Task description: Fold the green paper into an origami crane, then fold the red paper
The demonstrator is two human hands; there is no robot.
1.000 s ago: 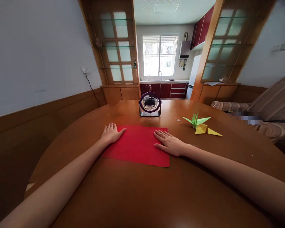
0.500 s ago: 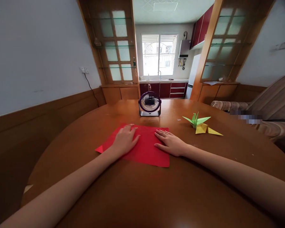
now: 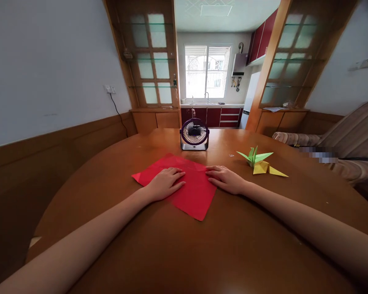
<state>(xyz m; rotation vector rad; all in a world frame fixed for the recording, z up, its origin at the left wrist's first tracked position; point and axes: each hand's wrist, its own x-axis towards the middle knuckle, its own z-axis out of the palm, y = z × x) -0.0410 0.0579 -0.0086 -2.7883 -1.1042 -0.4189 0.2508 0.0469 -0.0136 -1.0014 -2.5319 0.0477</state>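
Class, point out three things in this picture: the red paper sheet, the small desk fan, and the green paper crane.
red paper sheet (image 3: 194, 195): head view, bare part near its closest corner.
small desk fan (image 3: 194, 132): head view, centre of the grille.
green paper crane (image 3: 253, 156): head view, its body.

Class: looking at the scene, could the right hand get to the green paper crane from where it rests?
Probably yes: the right hand lies flat on the red paper, and only bare table separates it from the green crane.

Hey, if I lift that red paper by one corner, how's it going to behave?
The red paper looks thin and lies flat, so it would probably droop and weigh almost nothing. On the glossy table it likely slides easily under the left hand and right hand. The small fan might flutter it.
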